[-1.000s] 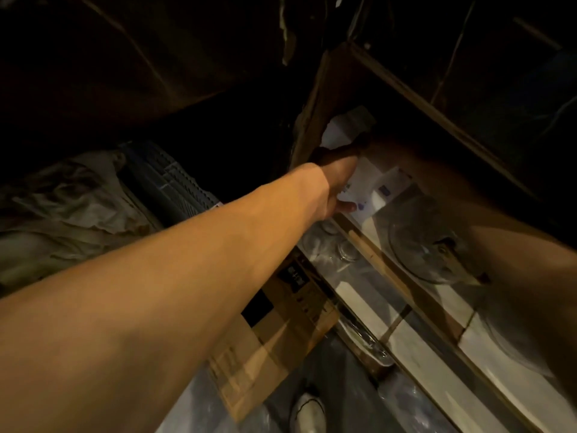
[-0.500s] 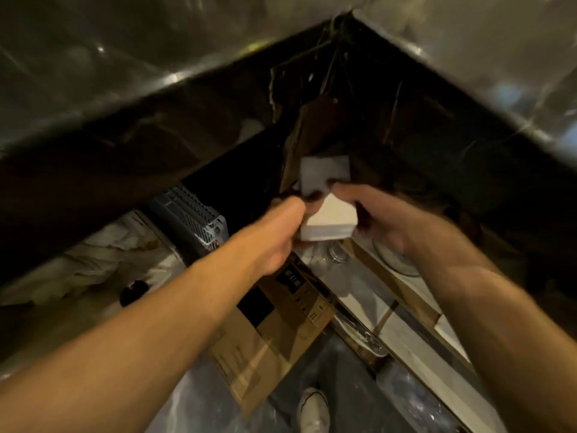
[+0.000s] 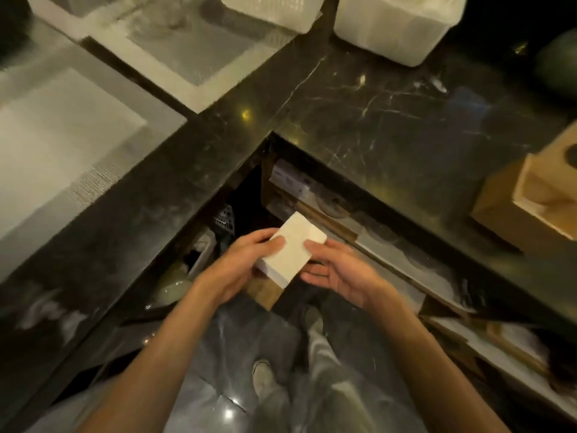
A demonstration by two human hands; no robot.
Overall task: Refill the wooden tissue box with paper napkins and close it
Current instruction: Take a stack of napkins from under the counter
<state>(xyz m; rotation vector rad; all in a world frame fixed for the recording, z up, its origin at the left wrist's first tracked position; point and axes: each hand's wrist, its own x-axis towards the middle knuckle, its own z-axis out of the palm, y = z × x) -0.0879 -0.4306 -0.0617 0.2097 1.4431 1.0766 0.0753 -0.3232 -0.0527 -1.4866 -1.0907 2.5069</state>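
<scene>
Both hands hold one white stack of napkins (image 3: 292, 250) over the floor in the corner of a dark marble surface (image 3: 390, 120). The left hand (image 3: 240, 270) grips its near end and the right hand (image 3: 337, 270) pinches its side, likely for steady carrying. The wooden box (image 3: 530, 195) sits on the surface, far right. No writing is legible.

Restaurant service counter, dark marble top (image 3: 390, 126), stocked under-counter shelves (image 3: 390, 254)
</scene>
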